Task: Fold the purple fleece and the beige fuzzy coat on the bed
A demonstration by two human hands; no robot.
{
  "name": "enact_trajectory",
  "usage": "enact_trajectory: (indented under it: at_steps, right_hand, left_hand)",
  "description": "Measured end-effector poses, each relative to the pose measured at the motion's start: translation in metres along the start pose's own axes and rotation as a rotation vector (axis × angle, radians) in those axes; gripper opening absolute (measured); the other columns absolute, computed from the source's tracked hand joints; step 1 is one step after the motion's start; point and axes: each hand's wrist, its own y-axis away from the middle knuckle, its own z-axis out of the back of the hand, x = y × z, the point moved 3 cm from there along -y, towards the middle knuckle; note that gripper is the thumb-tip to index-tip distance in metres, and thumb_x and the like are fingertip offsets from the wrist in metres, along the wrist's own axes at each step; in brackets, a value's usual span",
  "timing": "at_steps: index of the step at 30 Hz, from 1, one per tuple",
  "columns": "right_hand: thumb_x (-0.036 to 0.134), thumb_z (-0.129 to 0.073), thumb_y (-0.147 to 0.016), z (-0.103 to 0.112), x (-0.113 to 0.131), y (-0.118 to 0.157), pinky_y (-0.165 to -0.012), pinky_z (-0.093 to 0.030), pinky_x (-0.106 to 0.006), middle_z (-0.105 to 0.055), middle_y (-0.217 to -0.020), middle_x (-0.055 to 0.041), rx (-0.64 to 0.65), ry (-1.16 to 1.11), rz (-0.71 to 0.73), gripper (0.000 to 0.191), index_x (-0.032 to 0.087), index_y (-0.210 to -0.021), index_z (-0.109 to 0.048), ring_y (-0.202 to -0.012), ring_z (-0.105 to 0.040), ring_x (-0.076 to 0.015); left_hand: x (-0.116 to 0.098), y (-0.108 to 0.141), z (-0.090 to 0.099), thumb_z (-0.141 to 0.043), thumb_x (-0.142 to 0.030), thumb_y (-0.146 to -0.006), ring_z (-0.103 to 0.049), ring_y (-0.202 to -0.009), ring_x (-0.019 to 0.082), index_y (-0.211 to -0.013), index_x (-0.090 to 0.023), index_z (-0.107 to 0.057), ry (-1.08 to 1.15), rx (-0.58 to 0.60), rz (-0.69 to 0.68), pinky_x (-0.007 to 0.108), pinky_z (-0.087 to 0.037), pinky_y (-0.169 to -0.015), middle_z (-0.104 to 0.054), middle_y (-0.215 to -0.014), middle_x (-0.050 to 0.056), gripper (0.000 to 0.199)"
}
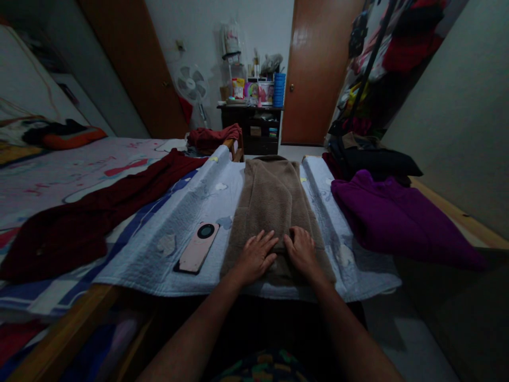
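Observation:
A brown fleecy garment (267, 196) lies folded into a long narrow shape in front of me, its dark collar end at the far side. My left hand (256, 255) rests on its near part, palm down with fingers spread. Beside it, my right hand (302, 249) also presses on the fleece, its fingers bent and the thumb apart from them. A fold of the cloth runs near both hands. Under the garment is a light blue quilted cover (159, 265). To the left of the garment lies a pink phone (198, 249) with a round black camera area.
A dark red garment (103, 212) stretches across the bed at left. On the right lie a folded purple garment (389, 217) and a stack of dark folded clothes (369, 159). Farther back stand a white fan (191, 84), a dark shelf (250, 124) with goods and a wooden door (314, 69).

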Motion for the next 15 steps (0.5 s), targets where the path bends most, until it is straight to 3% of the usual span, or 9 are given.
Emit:
enact_trajectory:
  at_steps: [8, 15]
  right_hand:
    - [0.055, -0.044, -0.092, -0.009, 0.015, 0.008, -0.106, -0.029, -0.048, -0.054, -0.134, -0.0201, -0.043, 0.185, 0.002, 0.059, 0.009, -0.127, -0.053, -0.129, -0.042, -0.0339]
    - [0.049, -0.043, -0.093, -0.008, 0.013, 0.009, -0.109, -0.026, -0.049, -0.051, -0.138, -0.0205, 0.014, 0.223, 0.038, 0.056, 0.009, -0.132, -0.051, -0.133, -0.039, -0.0337]
  left_hand:
    - [-0.004, 0.002, -0.002, -0.042, -0.039, -0.097, -0.022, -0.146, 0.022, -0.150, -0.020, -0.028, -0.088, -0.008, -0.006, 0.046, -0.022, -0.117, -0.029, -0.157, 0.008, 0.059]
    - [-0.007, 0.010, -0.004, -0.049, -0.061, -0.088, -0.017, -0.147, 0.028, -0.152, -0.011, -0.023, -0.121, -0.013, 0.000, 0.047, -0.021, -0.117, -0.022, -0.158, 0.018, 0.085]
